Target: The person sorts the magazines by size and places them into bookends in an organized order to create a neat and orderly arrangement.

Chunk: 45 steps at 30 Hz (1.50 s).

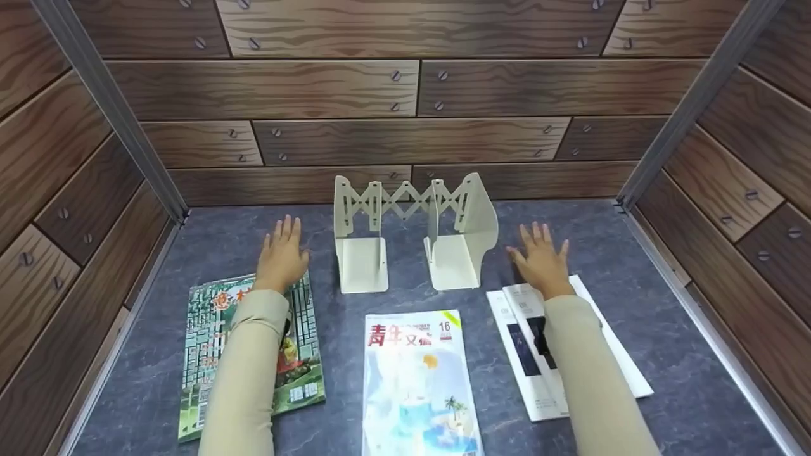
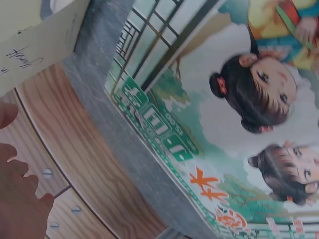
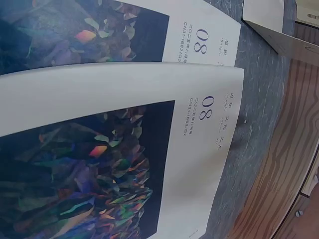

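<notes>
My left hand lies palm down with straight fingers at the top edge of a green illustrated magazine. In the left wrist view, that magazine shows drawn figures with dark hair. My right hand has its fingers spread just beyond the upper end of white magazines that overlap each other. Their covers carry "08" and a dark picture in the right wrist view. Between the hands stands a cream expandable bookend with two upright ends joined by a zigzag lattice. Neither hand grips anything.
A pale-blue magazine with red title characters lies in front of the bookend, glare on its cover. Wood-patterned walls enclose the dark grey marbled surface at the back and both sides, with metal strips along the side edges.
</notes>
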Each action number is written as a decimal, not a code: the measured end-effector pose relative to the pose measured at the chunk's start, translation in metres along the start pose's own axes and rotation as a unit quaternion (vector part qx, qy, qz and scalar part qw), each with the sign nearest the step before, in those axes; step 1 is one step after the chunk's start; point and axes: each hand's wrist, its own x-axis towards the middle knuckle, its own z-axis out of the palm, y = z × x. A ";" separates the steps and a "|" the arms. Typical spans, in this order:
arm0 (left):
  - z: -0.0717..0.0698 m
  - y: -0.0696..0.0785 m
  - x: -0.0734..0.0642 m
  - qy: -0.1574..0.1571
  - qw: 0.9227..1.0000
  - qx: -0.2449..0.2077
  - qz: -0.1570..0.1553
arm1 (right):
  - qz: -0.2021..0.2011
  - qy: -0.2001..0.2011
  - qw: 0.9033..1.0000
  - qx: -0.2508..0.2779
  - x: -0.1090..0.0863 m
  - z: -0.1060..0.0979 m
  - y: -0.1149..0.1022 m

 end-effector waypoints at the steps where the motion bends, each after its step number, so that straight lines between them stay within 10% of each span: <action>1: 0.000 0.001 0.000 -0.001 1.000 -0.010 -0.001 | 0.002 -0.001 1.000 0.002 0.000 0.000 0.000; 25: -0.006 0.030 -0.011 0.001 0.973 -0.230 0.027 | 0.001 -0.022 0.996 0.085 -0.022 -0.002 -0.003; 45: -0.005 0.047 -0.015 0.028 0.945 -0.326 0.011 | 0.033 -0.098 0.984 0.144 -0.095 0.017 -0.009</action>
